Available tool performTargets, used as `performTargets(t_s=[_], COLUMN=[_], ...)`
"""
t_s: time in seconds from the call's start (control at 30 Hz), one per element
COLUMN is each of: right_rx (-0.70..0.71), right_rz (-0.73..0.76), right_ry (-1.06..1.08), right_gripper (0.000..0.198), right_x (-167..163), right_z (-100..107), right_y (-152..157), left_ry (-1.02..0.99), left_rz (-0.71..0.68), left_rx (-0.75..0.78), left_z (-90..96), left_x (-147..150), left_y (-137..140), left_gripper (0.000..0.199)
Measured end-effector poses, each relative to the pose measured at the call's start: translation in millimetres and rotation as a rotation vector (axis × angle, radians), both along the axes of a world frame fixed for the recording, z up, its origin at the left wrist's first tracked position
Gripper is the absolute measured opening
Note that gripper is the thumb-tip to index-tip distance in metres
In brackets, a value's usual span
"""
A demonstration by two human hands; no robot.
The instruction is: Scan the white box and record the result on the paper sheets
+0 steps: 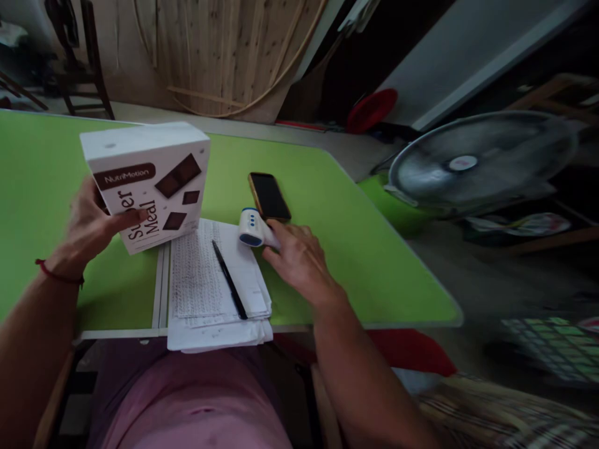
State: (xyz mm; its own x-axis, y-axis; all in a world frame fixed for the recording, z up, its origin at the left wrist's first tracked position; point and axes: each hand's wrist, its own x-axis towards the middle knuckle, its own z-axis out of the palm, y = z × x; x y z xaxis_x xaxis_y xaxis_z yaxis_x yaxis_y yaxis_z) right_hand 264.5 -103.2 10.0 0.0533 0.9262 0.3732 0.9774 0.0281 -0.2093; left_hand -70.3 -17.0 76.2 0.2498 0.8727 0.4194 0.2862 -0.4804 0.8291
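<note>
My left hand [96, 221] grips a white box [159, 153] printed "NutriMotion Super Meal", with the thumb across its front and the other fingers mostly hidden behind it. The box stands tilted above the green table. At the right, my right hand [302, 255] is closed around the handle of a white and blue handheld device [251, 227], whose exact kind I cannot make out. Its blue-rimmed head points toward the papers. A stack of handwritten sheets [196, 280] lies between my hands, and a black pen [229, 280] rests on top. Just beyond the device is a dark-screened phone [269, 195].
The green table [374, 268] has a metal seam [161, 287] beside the papers, which overhang the front edge. A large fan [468, 162] stands past the right edge. A dark chair [79, 75] and a round wooden board [224, 56] are beyond the far side.
</note>
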Motion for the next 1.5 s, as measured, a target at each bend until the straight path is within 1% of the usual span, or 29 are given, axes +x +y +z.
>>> performTargets(t_s=[0.03,0.1,0.13,0.17,0.23,0.27,0.37,0.43,0.5,0.63,0.8,0.93,1.13,1.33,1.5], right_rx=[0.051,0.131,0.135,0.115,0.018,-0.041,-0.214,-0.283,-0.332,-0.412,-0.378,-0.396,-0.368,-0.343,-0.340], right_rz=[0.007,0.061,0.111,0.180,0.344,0.419,0.578,0.608,0.596,0.551,0.554,0.521,0.517,0.527,0.513], right_ry=[0.111,0.404,0.568,0.736,1.022,1.136,1.374,1.464,1.527,1.626,1.686,1.724,1.682,1.658,1.660], right_gripper=[0.046,0.050,0.049,0.043,0.025,0.019,0.015,0.016,0.019,0.024,0.026,0.026,0.027,0.027,0.027], right_x=[-5,-21,-31,-43,-66,-76,-99,-107,-112,-117,-122,-125,-126,-126,-127], right_z=[5,19,28,38,57,66,82,85,83,71,63,64,59,59,60], right_y=[0,-3,-5,-8,-13,-15,-14,-9,-4,6,11,10,9,6,5], left_ry=[-0.018,-0.069,-0.096,-0.115,-0.114,-0.100,-0.076,-0.076,-0.074,-0.062,-0.042,-0.032,-0.052,-0.159,-0.154], left_rz=[0.016,-0.015,-0.053,-0.099,-0.165,-0.189,-0.239,-0.242,-0.222,-0.246,-0.249,-0.258,-0.254,-0.223,-0.209], left_rx=[-0.016,-0.064,-0.094,-0.128,-0.196,-0.225,-0.252,-0.259,-0.277,-0.316,-0.305,-0.301,-0.327,-0.352,-0.355], left_z=[-0.6,-1.5,-1.7,-1.7,-0.8,0.0,2.6,3.6,3.8,2.3,1.0,3.1,2.1,-2.0,-3.4], left_x=[-1,-3,-4,-5,-6,-5,-4,-3,-2,-4,-7,-7,-5,-3,-4], left_y=[0,-1,-1,-2,-3,-3,-4,-4,-4,-4,-4,-4,-4,-3,-2], left_gripper=[0.053,0.044,0.041,0.038,0.033,0.031,0.029,0.030,0.030,0.031,0.025,0.029,0.031,0.036,0.035])
